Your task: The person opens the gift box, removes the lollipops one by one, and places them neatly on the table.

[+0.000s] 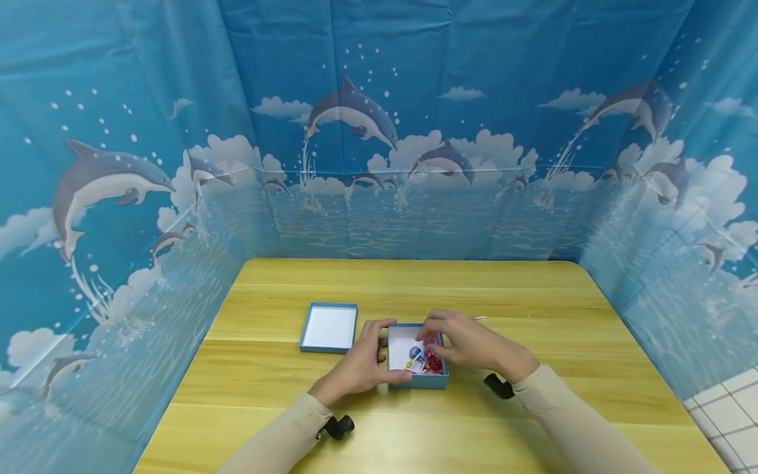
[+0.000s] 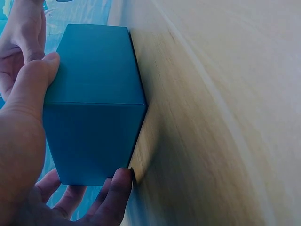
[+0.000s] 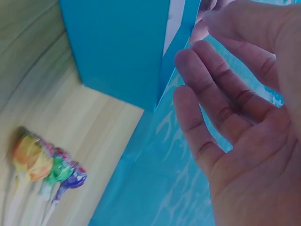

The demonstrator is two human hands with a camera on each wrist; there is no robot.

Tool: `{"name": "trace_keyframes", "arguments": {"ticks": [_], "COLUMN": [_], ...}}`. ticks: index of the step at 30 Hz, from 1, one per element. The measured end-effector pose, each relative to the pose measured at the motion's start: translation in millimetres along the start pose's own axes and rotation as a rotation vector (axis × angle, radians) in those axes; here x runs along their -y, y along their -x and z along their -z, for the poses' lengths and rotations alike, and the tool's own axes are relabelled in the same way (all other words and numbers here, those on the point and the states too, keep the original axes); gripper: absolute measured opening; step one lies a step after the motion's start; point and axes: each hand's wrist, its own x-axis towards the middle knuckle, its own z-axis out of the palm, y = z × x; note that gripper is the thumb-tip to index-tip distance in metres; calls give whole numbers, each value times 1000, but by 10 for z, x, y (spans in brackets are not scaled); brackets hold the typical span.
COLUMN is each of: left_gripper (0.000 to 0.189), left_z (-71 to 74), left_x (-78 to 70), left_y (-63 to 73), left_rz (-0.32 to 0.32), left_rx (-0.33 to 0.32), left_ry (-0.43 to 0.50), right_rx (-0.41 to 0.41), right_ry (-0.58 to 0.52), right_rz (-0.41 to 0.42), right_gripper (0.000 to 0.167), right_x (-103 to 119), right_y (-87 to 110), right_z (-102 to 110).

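My left hand grips a blue box, its thumb at the near side and its fingers round the left side. In the left wrist view that thumb lies along the upper edge of the box. Inside the white-lined box lie several wrapped lollipops, among them a blue one and a red one. My right hand reaches over the right rim, index finger and thumb beside a pink lollipop; I cannot tell whether they pinch it. In the right wrist view, its other fingers are loosely bent outside the box.
A blue lid lies left of the box, its white inside facing up. Several lollipops lie on the yellow wood-grain table beyond my right hand. A dolphin-print curtain surrounds the table's back and sides.
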Motion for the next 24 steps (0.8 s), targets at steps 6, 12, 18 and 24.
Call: {"name": "trace_keyframes", "arguments": {"ticks": [6, 12, 18, 24], "left_gripper": [112, 111, 111, 111], "left_z": [-6, -12, -5, -1], "left_x": [-17, -19, -18, -12], "left_y": [-20, -33, 4, 28], "left_rz": [3, -9, -6, -9], "left_rx": [11, 12, 13, 26], "left_ry": [15, 21, 22, 25], "right_rx": [50, 113, 195, 283], "right_ry": [22, 22, 14, 37], "right_rz": [62, 94, 114, 102], "right_gripper": [18, 16, 20, 26], "right_x": [25, 84, 117, 149], "right_y": [-93, -215, -319, -408], "right_z": [-1, -21, -84, -100]}}
